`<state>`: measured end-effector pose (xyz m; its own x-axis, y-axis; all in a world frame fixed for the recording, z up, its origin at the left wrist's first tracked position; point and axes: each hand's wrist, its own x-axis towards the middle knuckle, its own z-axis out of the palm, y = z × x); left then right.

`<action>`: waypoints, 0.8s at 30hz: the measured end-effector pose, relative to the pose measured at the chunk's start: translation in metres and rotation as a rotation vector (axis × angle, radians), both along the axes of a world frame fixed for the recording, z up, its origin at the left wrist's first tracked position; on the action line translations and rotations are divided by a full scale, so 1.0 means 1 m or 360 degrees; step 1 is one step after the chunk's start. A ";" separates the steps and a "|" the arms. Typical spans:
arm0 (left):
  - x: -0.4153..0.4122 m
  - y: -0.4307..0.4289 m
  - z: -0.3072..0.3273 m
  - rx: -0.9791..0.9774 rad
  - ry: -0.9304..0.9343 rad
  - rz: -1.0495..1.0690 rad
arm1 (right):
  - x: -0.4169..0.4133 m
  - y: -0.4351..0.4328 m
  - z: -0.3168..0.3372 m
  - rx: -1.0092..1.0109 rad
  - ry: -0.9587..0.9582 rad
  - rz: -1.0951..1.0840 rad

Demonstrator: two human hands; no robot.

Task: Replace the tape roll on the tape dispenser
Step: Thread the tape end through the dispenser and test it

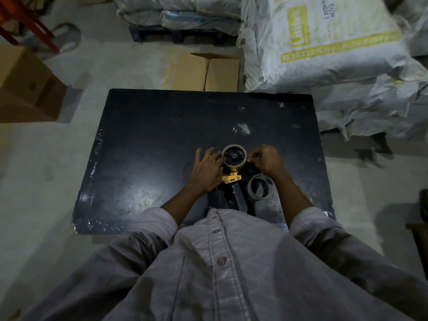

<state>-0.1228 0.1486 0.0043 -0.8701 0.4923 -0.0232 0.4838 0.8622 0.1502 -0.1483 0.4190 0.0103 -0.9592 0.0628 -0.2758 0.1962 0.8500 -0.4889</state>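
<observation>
While the left hand [206,168] lies flat, fingers released, steadying the tape dispenser [232,179] on the table [148,140], the right hand [266,159] pinches the mounted tape roll's [234,156] right edge, probably seeking the tape's end.

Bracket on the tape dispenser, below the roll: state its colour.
Yellow-orange bracket, clearest in the head view, the only one.

Tabletop [148,140] black, scuffed, semi-glossy; dispenser bracket [231,177] yellow plastic; shirt [231,274] grey cloth.
</observation>
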 end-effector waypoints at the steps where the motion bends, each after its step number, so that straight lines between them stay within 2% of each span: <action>1: 0.001 0.001 0.002 0.0072 0.0048 0.0061 | 0.003 -0.003 0.003 0.0009 -0.0062 -0.0008; 4: 0.005 0.009 0.010 0.0255 0.0039 0.0272 | 0.016 -0.013 0.004 0.0057 -0.0154 -0.0066; 8: 0.008 0.022 0.013 0.0479 -0.0522 0.0601 | 0.026 -0.023 -0.005 0.0062 -0.0200 -0.0253; 11: 0.006 0.028 0.009 0.0491 -0.0730 0.0701 | 0.030 -0.029 -0.011 -0.0061 -0.0266 -0.0273; 17: -0.004 0.031 0.004 0.0645 -0.0904 0.0800 | 0.040 -0.050 -0.014 -0.0383 -0.0279 -0.0344; 24: -0.008 0.028 0.021 0.0708 -0.1058 0.0830 | 0.043 -0.077 -0.013 -0.0481 -0.0271 -0.0556</action>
